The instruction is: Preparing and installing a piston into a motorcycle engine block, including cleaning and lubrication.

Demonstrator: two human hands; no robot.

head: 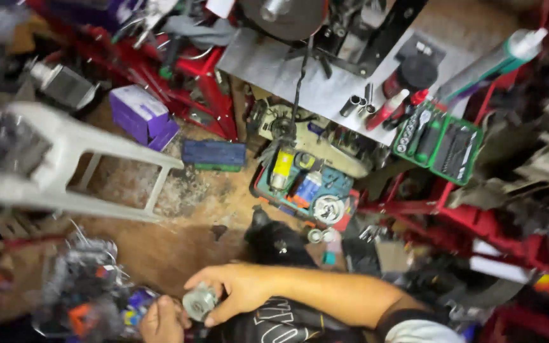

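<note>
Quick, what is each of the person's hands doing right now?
Left hand: fingers curled beside the small round metal part, touching it; a grip cannot be told.
Right hand: closed around the small round metal part.

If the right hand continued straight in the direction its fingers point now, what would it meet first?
The right hand points leftward and its fingers already touch the small grey metal cylinder. Just beyond lies the left hand, then probably the blurred tangle of parts, though depth is unclear.
</note>
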